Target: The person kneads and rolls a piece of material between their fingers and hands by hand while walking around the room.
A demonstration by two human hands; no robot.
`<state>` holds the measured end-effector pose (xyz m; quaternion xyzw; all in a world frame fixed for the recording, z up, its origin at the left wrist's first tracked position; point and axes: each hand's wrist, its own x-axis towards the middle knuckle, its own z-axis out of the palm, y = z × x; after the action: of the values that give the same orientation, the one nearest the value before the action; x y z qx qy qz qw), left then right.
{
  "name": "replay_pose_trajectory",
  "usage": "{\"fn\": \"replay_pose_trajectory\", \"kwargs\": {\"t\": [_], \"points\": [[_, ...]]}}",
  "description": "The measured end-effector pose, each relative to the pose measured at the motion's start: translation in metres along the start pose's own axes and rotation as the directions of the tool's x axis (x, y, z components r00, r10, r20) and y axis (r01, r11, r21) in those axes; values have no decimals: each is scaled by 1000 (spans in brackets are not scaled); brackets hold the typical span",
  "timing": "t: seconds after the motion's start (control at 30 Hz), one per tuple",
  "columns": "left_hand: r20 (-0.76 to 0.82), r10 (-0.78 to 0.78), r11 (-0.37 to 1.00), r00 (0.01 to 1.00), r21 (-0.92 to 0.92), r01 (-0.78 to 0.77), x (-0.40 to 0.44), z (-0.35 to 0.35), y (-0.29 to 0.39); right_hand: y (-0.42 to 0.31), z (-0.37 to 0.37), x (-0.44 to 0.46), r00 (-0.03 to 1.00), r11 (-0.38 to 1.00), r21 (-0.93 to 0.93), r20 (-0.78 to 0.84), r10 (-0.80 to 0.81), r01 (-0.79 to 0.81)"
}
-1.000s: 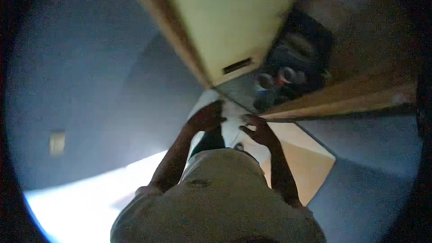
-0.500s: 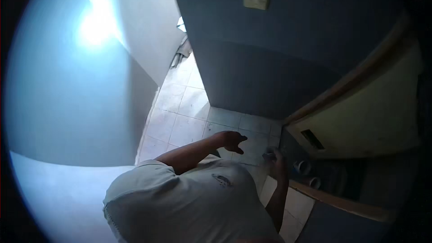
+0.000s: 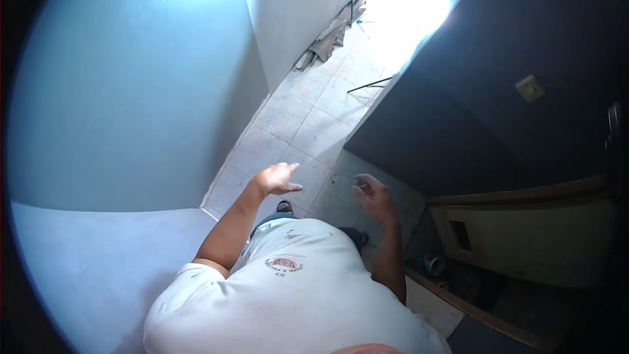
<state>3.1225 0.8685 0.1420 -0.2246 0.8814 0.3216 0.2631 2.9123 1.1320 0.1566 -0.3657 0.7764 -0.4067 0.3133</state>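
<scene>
My left hand [image 3: 279,179] is in front of my body above the tiled floor [image 3: 308,132], its fingers and thumb apart and nothing between them. To its right, my right hand [image 3: 373,195] is raised with bent fingers, the thumb apart from them, and I see nothing in it. Neither hand touches the other or any wall. Below them are my white shirt [image 3: 282,301] with a printed mark on the chest and one shoe [image 3: 284,207].
A dark wall [image 3: 452,105] with a switch plate [image 3: 529,88] stands at the right. Beyond it are a pale door [image 3: 524,242] and a container [image 3: 434,265]. Crumpled cloth [image 3: 324,44] lies along the left wall, and a thin black leg [image 3: 370,85] juts over the tiles.
The view has turned from the door and the dark nook toward the bright tiled passage. Both hands remain raised and apart in front of my body.
</scene>
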Motion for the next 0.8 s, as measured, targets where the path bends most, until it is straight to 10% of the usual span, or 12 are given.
{"fn": "replay_pose_trajectory", "kwargs": {"t": [0.33,0.8], "points": [[-163,-3,939,987,-341,-54,-2,-71,-94,-61,75,135,928,966,-180,356,-111,184],[-164,-162,921,973,-380,89,151,-249,-172,-93,46,489,920,931,-109,231,-316,347]]}}
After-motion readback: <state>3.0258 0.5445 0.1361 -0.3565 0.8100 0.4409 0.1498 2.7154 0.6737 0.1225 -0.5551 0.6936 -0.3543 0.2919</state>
